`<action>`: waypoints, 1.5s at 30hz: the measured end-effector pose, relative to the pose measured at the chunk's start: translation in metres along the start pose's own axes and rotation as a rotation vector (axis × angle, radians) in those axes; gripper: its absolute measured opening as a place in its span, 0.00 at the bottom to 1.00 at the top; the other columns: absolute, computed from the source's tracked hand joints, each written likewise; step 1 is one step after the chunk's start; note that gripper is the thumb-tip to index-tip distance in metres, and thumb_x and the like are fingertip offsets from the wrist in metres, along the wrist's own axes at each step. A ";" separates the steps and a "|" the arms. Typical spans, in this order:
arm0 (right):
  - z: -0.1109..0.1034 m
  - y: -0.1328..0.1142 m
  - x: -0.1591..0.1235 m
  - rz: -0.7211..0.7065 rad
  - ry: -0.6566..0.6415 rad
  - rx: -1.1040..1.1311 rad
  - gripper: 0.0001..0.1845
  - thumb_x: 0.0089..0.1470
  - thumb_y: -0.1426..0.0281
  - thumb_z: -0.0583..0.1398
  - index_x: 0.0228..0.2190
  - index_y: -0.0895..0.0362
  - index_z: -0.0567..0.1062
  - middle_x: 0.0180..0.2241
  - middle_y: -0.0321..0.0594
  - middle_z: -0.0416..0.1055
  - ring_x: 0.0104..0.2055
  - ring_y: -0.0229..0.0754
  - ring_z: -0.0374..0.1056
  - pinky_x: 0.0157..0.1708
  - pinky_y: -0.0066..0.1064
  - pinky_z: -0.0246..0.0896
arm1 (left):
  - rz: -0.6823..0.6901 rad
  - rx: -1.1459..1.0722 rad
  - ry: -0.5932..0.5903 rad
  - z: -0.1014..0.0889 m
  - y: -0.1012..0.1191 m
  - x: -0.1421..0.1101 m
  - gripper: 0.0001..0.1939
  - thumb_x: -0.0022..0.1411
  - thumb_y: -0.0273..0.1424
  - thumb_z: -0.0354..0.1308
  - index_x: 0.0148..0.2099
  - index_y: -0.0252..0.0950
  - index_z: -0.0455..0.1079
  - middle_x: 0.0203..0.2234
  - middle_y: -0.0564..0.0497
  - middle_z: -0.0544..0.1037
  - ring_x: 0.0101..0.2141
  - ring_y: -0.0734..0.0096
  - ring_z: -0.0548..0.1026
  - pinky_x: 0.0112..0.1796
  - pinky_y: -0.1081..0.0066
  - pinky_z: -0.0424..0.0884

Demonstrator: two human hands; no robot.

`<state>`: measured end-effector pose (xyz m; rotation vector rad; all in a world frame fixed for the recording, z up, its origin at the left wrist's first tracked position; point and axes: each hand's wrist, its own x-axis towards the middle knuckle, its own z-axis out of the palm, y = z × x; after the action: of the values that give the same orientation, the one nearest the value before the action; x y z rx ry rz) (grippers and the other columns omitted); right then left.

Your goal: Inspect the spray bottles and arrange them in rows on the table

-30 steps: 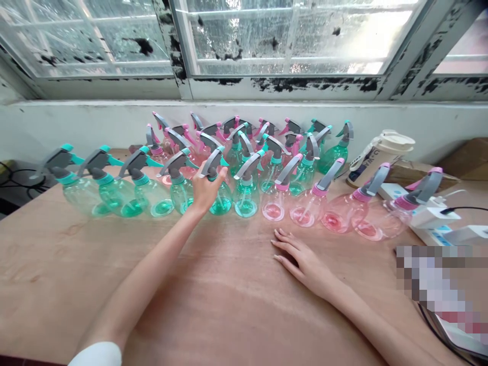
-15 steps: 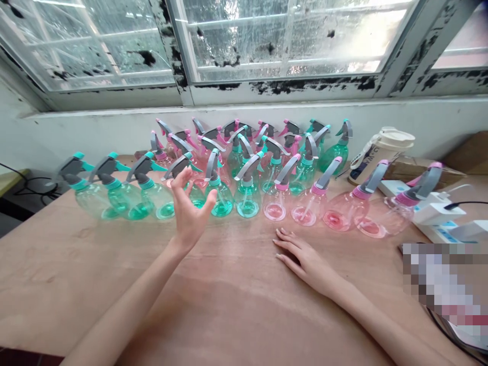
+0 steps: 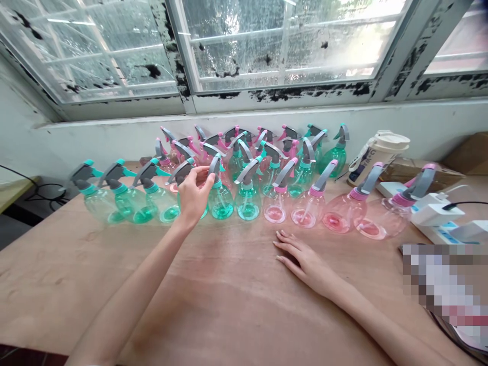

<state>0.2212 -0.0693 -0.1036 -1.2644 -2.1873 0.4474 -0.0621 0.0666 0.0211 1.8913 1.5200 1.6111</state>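
Observation:
My left hand (image 3: 195, 195) is raised at the front row of spray bottles, its fingers bent and the thumb apart from them. Its thumb and index fingertips are at the grey head of a green spray bottle (image 3: 222, 206); whether they touch it I cannot tell. No firm grip shows. Behind the hand another green spray bottle (image 3: 180, 172) is partly hidden. My right hand (image 3: 305, 256) lies flat on the wooden table (image 3: 236, 295), fingers stretched out, holding nothing. Beyond its fingertips stand pink spray bottles (image 3: 274, 206). Both colours have grey trigger heads.
More green and pink spray bottles (image 3: 335, 160) crowd behind the front row, near the wall. To the right are a white lidded cup (image 3: 375, 157), a cardboard box (image 3: 423, 173) and a power strip with plugs (image 3: 438, 226). A blurred object (image 3: 446, 279) lies at the right edge.
My left hand let go of a green bottle's head, drew back open, then rose again to that head. The bottle's head has turned towards me. My right hand stays put.

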 end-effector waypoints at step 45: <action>0.001 0.004 -0.002 -0.029 -0.004 -0.032 0.21 0.65 0.63 0.53 0.56 0.55 0.70 0.64 0.47 0.62 0.67 0.51 0.55 0.65 0.54 0.51 | 0.035 0.039 -0.458 -0.031 0.062 -0.080 0.27 0.57 0.39 0.64 0.56 0.39 0.65 0.50 0.45 0.77 0.49 0.59 0.77 0.51 0.59 0.72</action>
<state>0.2238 -0.0694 -0.1073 -1.2480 -2.2219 0.4049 -0.0427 -0.0372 0.0292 2.1282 1.3318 1.0597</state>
